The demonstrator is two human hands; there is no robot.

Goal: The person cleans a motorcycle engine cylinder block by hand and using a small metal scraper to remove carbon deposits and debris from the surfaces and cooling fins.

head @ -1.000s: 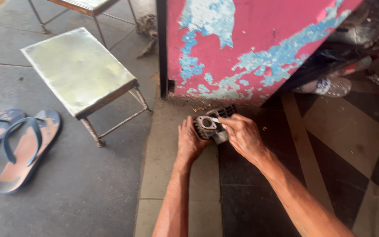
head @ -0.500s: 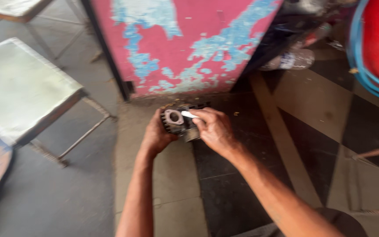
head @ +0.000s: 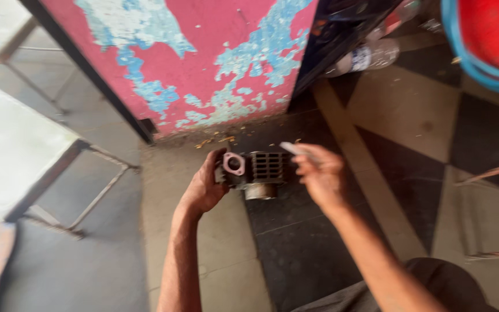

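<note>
Metal and finned, the engine cylinder (head: pixel 258 173) sat low over the tiled floor (head: pixel 215 254), just in front of the peeling pink panel (head: pixel 203 63). The left hand (head: pixel 206 188) gripped its flanged end, while the right hand (head: pixel 321 176) pinched a thin pale strip (head: pixel 297 149) at its far side. Steadying the casting firmly and working the strip gently looked wisest. A metal stool (head: pixel 24 150) stood well apart on the left; open floor lay to the right.

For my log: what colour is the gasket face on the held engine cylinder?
Pinkish gasket face, on the dark grey engine cylinder; head view.
</note>
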